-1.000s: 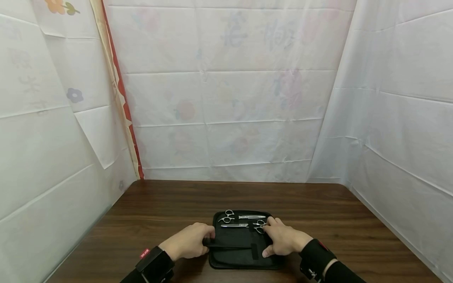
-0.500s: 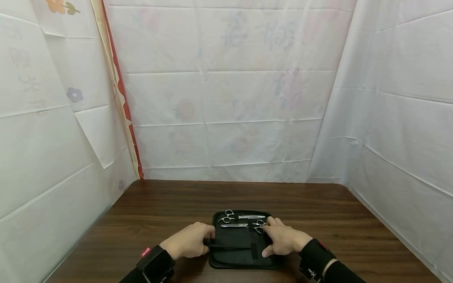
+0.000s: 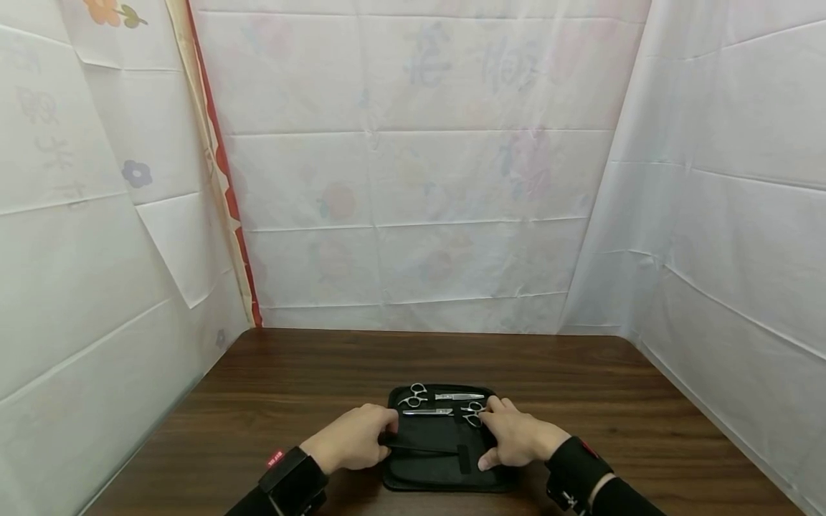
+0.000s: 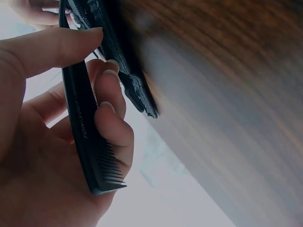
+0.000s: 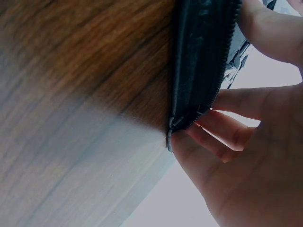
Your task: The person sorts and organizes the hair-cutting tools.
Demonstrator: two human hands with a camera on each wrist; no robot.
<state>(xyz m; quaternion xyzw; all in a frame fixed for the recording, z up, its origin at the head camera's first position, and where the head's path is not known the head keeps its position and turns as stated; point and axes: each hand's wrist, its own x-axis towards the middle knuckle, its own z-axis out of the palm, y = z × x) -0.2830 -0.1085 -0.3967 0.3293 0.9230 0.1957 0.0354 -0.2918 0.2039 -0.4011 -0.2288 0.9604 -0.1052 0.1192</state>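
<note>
A black zippered case point(image 3: 426, 474) lies open flat on the wooden table, holding two pairs of silver scissors. The upper scissors point(image 3: 459, 396) have their finger rings at the left; the lower scissors point(image 3: 427, 412) have theirs at the right. Between thumb and curled fingers, my left hand point(image 3: 355, 436) pinches a black comb point(image 4: 78, 104), its toothed end sticking out past the palm in the left wrist view. The comb's far end reaches a black strap point(image 3: 464, 459) on the case; whether it is under it I cannot tell. My right hand point(image 3: 516, 433) rests along the case's right edge, fingers extended against its zippered side.
Dark wooden table point(image 3: 310, 365) surrounds the case. White printed sheets hang behind it, with a back sheet point(image 3: 413, 215), a left sheet point(image 3: 97, 287) and a right sheet point(image 3: 742, 236). Black bands are on both wrists.
My left hand has shifted slightly to the right with the comb, toward the strap. The right hand, the case and the scissors stay where they were.
</note>
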